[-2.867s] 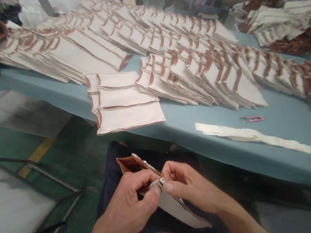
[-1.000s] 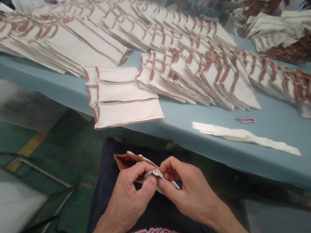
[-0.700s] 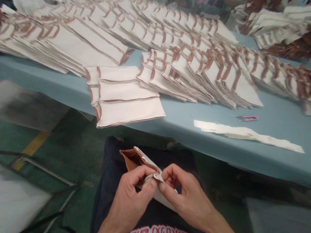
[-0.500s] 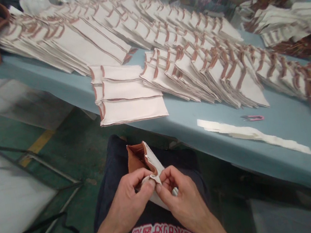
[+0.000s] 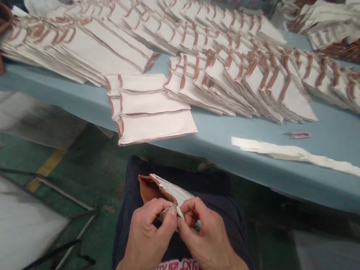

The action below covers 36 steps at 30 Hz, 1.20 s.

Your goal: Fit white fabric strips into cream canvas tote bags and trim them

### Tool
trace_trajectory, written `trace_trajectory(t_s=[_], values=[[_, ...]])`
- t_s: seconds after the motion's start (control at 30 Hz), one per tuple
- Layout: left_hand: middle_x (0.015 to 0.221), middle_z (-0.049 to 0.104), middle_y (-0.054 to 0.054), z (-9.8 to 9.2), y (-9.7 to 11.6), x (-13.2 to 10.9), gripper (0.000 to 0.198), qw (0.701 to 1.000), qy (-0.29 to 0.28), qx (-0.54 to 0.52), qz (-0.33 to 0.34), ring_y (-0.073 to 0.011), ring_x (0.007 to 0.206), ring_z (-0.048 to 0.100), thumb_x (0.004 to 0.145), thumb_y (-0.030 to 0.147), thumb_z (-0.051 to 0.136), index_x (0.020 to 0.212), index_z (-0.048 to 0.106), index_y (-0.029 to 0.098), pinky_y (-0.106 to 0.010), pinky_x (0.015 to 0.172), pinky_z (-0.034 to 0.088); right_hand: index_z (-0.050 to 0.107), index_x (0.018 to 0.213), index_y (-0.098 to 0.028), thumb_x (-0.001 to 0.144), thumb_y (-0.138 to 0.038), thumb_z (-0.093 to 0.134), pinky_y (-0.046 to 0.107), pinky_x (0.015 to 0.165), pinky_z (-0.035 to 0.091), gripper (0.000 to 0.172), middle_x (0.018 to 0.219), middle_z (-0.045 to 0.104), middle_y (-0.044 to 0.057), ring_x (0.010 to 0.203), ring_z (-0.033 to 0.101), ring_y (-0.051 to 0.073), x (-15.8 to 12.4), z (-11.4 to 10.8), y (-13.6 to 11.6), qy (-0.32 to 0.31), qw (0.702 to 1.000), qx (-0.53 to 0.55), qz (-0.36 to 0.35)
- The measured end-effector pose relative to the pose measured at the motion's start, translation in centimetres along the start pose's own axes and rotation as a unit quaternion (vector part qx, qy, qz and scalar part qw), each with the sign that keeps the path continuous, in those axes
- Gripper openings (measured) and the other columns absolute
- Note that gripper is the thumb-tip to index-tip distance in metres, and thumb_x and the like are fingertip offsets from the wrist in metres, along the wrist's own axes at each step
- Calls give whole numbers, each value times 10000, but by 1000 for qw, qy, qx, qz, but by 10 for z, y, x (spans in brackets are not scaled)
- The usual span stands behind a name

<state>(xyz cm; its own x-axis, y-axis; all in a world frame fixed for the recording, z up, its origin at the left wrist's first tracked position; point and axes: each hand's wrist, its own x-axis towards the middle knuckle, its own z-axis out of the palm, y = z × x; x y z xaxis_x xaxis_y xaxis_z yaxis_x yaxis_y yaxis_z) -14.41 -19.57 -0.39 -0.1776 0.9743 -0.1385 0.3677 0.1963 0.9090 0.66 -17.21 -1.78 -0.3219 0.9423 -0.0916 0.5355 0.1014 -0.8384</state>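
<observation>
Brown-lined cloth piece (image 5: 172, 195) pinched between our left hand (image 5: 149, 234) and right hand (image 5: 202, 240) looks unfinished; many folded pieces (image 5: 152, 112) lie done in rows along the blue table (image 5: 344, 194).

The cloth piece (image 5: 172, 193) is matt cream, brown-lined inside.

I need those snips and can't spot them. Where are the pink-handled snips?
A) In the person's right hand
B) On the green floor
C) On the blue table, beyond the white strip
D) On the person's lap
C. The pink-handled snips lie on the blue table, beyond the loose white strip, while the left hand and right hand pinch a brown-lined fabric piece.
</observation>
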Motion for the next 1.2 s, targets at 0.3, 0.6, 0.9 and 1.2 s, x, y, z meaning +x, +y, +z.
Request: trace_trajectory(t_s=[0.3,0.6,0.9,1.2], values=[[681,588,11,-2,3,8,344,997,18,-71,-34,-138,594,523,992,413,515,791,646,167,-220,545,415,609,825,-207,929,-368,597,267,632,429,192,740,621,-3,675,578,161,19,-19,0,-40,998,49,28],[675,532,24,3,-2,13,357,983,16,-166,-77,-131,596,441,980,448,540,764,609,172,-221,553,384,573,853,-214,861,-261,482,267,606,413,102,764,594,-11,683,565,166,16,-27,2,-65,985,138,79],[641,582,15,1,20,10,306,992,-6,-127,-4,-120,539,484,973,374,556,769,662,172,-206,499,389,600,842,-208,937,-367,583,252,591,410,186,710,600,-22,628,557,144,13,-54,-13,-79,993,76,46],[722,646,-12,-3,18,12,292,978,-9,-199,-53,-135,591,556,927,434,645,831,677,160,-209,545,469,618,831,-202,1039,-286,504,264,562,365,252,693,665,11,573,608,138,16,-45,-17,-6,986,-78,-147]])
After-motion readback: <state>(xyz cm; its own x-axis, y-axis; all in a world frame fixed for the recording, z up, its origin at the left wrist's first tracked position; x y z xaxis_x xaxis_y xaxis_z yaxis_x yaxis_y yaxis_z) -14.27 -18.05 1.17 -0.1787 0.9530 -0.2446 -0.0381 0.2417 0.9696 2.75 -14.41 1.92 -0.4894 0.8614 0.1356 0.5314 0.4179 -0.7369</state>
